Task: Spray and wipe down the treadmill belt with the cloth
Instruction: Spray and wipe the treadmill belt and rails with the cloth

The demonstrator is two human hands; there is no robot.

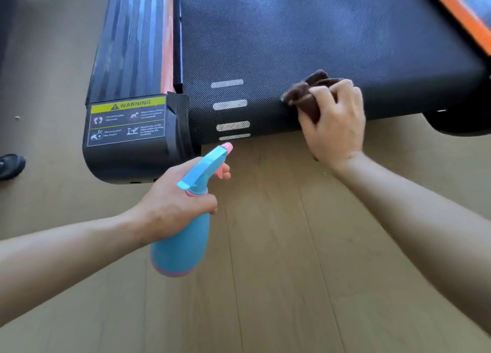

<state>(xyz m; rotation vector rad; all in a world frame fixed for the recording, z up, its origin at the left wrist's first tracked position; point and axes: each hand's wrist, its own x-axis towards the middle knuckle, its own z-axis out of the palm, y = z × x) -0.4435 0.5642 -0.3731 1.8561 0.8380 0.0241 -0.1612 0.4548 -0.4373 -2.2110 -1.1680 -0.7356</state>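
The black treadmill belt (305, 41) fills the upper middle, with white dashes near its rear edge. My right hand (334, 126) grips a bunched brown cloth (308, 94) and presses it on the belt's rear edge, right of the dashes. My left hand (175, 201) holds a blue spray bottle (183, 235) with a pink nozzle by its neck, a finger on the trigger. The nozzle points toward the belt edge just below the dashes, over the floor.
The treadmill's left side rail (135, 38) has an orange stripe and a yellow warning sticker (127, 121) on its end cap. An orange right rail (459, 15) runs at the top right. Wooden floor (279, 273) lies below. A dark shoe (10, 165) sits at the far left.
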